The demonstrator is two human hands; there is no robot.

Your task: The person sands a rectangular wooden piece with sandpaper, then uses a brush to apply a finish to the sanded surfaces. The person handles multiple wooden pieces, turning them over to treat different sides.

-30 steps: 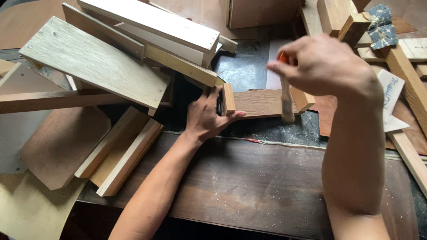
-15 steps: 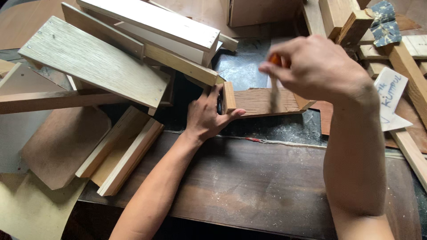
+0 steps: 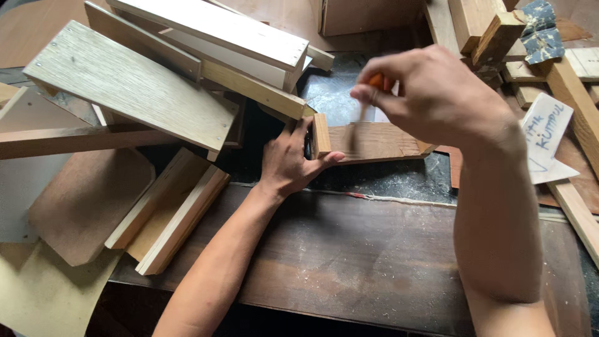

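My left hand [image 3: 290,159] presses a small light wooden block [image 3: 321,134] against the left end of a flat brown board [image 3: 380,142] lying on the dusty bench. My right hand [image 3: 430,93] hovers above the board, shut on a thin tool with an orange handle [image 3: 375,80]. The tool's lower part is blurred and points down at the board just right of the block. I cannot tell what kind of tool it is.
A heap of planks and panels [image 3: 125,87] is piled at the upper left. Long wooden strips [image 3: 168,212] lie left of my forearm. A dark worn tabletop [image 3: 349,256] is in front. A white paper scrap [image 3: 546,134] and wood offcuts [image 3: 493,34] lie at the right.
My right hand has moved left with the tool, from over the board's right end to near the block. My left hand has stayed on the block.
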